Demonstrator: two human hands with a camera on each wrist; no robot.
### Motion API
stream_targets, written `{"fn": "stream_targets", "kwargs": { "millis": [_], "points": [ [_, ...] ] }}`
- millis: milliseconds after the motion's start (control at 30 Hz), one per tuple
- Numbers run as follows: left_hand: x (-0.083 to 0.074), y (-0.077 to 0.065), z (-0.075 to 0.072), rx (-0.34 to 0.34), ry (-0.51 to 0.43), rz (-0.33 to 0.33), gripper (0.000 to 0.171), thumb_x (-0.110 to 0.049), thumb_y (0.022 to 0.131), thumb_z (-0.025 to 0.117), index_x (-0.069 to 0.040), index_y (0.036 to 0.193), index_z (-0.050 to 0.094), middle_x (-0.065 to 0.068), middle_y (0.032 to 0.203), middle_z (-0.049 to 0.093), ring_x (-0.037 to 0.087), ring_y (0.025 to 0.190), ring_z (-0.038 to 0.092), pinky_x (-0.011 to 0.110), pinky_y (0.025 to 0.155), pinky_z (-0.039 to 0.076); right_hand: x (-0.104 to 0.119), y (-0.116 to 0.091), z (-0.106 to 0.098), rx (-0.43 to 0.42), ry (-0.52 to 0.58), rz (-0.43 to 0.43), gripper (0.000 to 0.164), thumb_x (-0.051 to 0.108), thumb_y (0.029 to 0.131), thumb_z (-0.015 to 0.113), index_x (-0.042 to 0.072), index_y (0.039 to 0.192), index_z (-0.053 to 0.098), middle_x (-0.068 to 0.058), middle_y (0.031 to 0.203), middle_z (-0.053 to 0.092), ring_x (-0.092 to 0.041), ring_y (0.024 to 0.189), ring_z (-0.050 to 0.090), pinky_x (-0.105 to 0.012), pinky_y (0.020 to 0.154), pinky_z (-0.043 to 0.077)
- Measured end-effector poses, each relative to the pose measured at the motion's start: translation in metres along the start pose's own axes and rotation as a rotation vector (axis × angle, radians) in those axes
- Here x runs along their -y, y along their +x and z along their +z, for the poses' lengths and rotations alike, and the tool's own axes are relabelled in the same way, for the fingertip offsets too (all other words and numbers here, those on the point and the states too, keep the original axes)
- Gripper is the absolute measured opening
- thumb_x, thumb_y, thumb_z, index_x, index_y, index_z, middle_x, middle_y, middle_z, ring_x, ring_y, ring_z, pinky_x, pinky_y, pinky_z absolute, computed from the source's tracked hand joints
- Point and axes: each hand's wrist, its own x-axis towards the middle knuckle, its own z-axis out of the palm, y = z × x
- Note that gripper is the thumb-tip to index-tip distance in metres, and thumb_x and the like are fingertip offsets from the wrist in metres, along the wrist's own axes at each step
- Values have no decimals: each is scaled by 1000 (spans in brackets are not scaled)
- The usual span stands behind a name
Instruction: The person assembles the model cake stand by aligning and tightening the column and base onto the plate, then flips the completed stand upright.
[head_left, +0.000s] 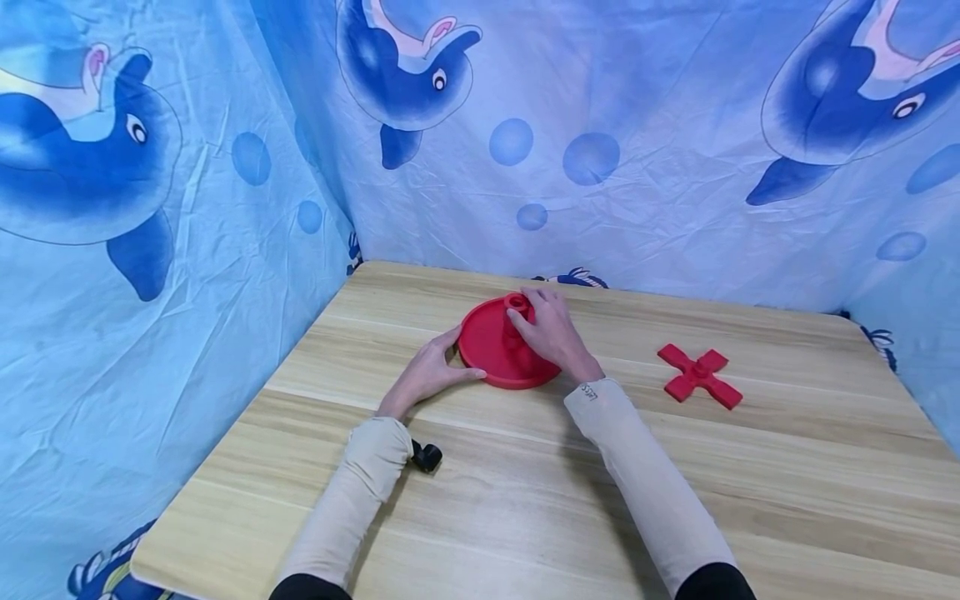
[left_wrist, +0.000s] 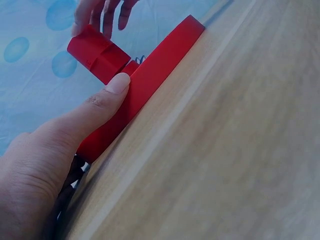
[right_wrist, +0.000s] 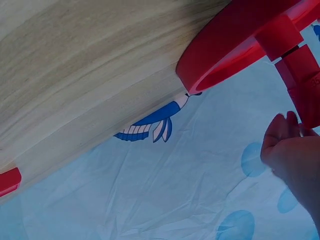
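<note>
A shallow round red tray (head_left: 483,346) with a raised rim lies flat on the wooden table. My left hand (head_left: 423,375) holds its rim at the left, thumb on the near side and fingers on the far side. From the tray's middle rises a red post, topped by a hollow red cylinder (head_left: 516,302). My right hand (head_left: 553,333) grips this cylinder near its top. In the left wrist view a thin dark seam shows between the cylinder (left_wrist: 97,52) and the stub below it. The right fingers are partly hidden behind the cylinder.
To the right on the table (head_left: 510,500) lies a red cross-shaped piece (head_left: 701,375) with a small raised hub. A black wrist camera (head_left: 427,457) sits at my left cuff. Blue cloth (head_left: 637,225) with dolphin prints hangs behind and beside the table.
</note>
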Motion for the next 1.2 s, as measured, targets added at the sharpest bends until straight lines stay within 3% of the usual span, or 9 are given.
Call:
{"fn": "stream_targets", "kwargs": {
  "millis": [133,367,667,933,1200],
  "points": [
    [0,0,0,2,1,0,103,-64,77,84,-22,161,41,1,156,49,23,143,43,50,114,39,-1,0,0,9,23,-18,53,22,106,60,-4,150,49,-23,141,55,-37,130,46,-50,102,50],
    [1,0,0,3,4,-4,103,-65,78,83,-22,162,39,1,157,47,23,144,42,52,115,38,0,0,1,-13,11,6,57,29,104,65,-2,149,50,-23,140,54,-38,129,45,-52,102,50],
    [0,0,0,-2,10,0,102,-64,78,84,-21,161,41,1,155,49,22,141,44,50,113,41,-3,0,3,-1,45,-49,49,21,106,58,-2,150,51,-20,143,55,-36,129,44,-51,103,48],
    [1,0,0,-2,3,9,102,-63,78,83,-22,161,41,1,154,50,22,140,45,51,112,41,-1,0,4,11,57,20,57,28,104,64,-1,151,47,-21,142,52,-36,131,43,-51,101,51],
    [0,-1,0,0,12,1,102,-66,78,82,-23,161,40,1,156,48,23,142,44,51,112,41,0,1,2,44,87,12,56,19,104,63,-1,153,46,-19,145,52,-34,136,42,-50,102,51]
  ]
}}
